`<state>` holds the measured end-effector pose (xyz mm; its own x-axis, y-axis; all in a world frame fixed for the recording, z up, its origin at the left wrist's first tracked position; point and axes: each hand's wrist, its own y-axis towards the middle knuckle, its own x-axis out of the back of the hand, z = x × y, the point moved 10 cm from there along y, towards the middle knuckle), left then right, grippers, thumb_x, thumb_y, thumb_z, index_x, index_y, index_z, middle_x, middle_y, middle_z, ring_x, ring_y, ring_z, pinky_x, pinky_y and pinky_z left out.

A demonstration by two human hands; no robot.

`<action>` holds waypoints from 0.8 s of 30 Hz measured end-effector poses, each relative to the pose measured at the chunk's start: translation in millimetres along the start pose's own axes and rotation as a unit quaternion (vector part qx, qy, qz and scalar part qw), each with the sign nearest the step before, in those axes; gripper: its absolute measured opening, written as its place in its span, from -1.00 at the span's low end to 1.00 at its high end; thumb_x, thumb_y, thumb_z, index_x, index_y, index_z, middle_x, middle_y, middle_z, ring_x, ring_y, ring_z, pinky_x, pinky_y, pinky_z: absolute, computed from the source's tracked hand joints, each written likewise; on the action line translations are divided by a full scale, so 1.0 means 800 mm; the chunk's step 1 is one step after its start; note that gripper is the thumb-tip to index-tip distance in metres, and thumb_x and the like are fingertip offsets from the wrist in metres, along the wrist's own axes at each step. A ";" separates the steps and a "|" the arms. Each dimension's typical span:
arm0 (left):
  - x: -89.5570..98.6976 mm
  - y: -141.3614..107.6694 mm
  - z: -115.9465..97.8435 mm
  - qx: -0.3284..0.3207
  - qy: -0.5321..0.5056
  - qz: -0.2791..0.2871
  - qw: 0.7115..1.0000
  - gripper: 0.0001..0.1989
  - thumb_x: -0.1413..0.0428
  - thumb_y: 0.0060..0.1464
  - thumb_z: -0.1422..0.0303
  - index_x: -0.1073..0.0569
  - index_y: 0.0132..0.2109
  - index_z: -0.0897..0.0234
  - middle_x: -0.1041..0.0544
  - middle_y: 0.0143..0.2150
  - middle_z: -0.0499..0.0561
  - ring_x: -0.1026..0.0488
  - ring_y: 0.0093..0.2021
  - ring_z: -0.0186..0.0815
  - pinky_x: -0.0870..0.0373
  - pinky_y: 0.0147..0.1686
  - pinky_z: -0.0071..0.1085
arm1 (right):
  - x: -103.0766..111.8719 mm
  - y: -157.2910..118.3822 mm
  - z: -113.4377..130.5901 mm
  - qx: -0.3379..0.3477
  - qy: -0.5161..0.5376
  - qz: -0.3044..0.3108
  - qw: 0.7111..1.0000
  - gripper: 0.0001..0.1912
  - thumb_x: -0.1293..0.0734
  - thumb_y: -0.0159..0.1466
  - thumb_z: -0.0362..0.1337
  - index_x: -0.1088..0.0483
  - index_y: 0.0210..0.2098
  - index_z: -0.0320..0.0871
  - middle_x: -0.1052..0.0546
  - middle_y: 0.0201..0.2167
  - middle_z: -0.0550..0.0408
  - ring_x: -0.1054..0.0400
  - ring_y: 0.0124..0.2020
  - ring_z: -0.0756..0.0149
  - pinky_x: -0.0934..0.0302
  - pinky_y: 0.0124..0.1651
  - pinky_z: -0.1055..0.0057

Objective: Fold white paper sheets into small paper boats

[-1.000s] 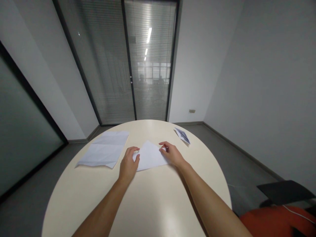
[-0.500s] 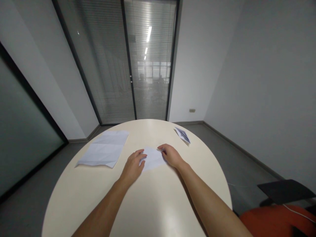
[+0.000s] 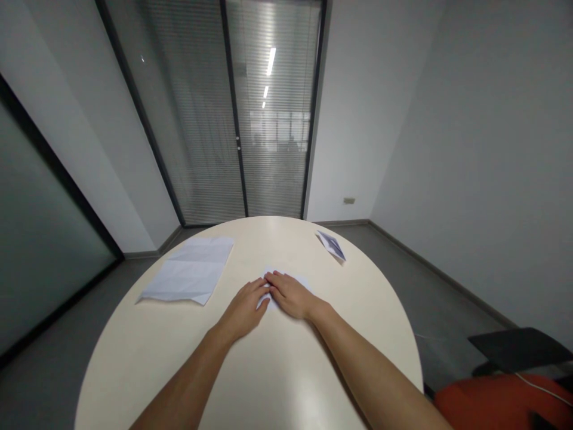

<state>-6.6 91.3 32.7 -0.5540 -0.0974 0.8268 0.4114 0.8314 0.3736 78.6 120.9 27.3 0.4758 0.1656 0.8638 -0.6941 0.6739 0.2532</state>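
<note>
A small white sheet of paper [image 3: 304,281] lies on the round cream table [image 3: 268,358], mostly covered by my hands. My left hand [image 3: 247,304] rests at its left side, fingers extended and thumb apart, nothing gripped. My right hand [image 3: 289,294] lies flat across the paper, its fingertips meeting those of my left hand near the middle. Both hands press on the sheet rather than hold it. How the covered part of the paper is folded is hidden.
A larger creased white sheet [image 3: 188,270] lies at the table's left. Toward the back right rests a small folded paper [image 3: 332,245] with a dark pattern. An orange chair [image 3: 496,403] with a black part stands at the lower right, beyond the table's edge.
My right hand has moved left and down over the small paper, and its curled fingers have flattened out. My left hand has shifted slightly to the right. The two hands now meet.
</note>
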 end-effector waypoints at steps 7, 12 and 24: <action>-0.006 -0.001 0.008 0.020 0.016 -0.002 1.000 -0.66 -0.04 0.30 0.39 -0.54 0.14 0.25 -0.50 0.25 0.17 -0.41 0.26 -0.13 -0.31 0.32 -0.08 | 0.000 -0.010 -0.034 -0.077 -0.027 0.036 0.996 -0.44 -0.07 0.48 -0.23 -0.15 0.42 -0.24 -0.14 0.46 -0.15 0.03 0.48 -0.01 0.07 0.45 -0.08; -0.006 -0.003 0.001 0.007 0.014 0.030 0.999 -0.68 -0.08 0.26 0.40 -0.55 0.11 0.17 -0.49 0.27 0.12 -0.40 0.29 -0.13 -0.17 0.38 0.04 | 0.023 -0.005 -0.019 -0.041 -0.070 -0.009 0.997 -0.56 -0.19 0.43 -0.27 -0.39 0.24 -0.23 -0.42 0.29 -0.17 -0.24 0.34 0.03 -0.07 0.39 0.03; -0.006 -0.005 -0.015 -0.019 -0.031 0.077 0.996 -0.68 -0.09 0.21 0.43 -0.58 0.06 0.13 -0.42 0.34 0.07 -0.34 0.35 -0.13 -0.10 0.43 0.03 | 0.012 -0.006 -0.027 -0.067 -0.045 0.028 0.996 -0.47 -0.06 0.48 -0.18 -0.27 0.36 -0.14 -0.25 0.42 -0.04 0.01 0.47 -0.08 0.03 0.42 -0.14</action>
<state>3.3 81.8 32.2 -0.5256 0.0644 0.8483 0.5213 0.8123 0.2614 98.5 134.9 24.8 0.3837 0.1447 0.9120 -0.6370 0.7565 0.1480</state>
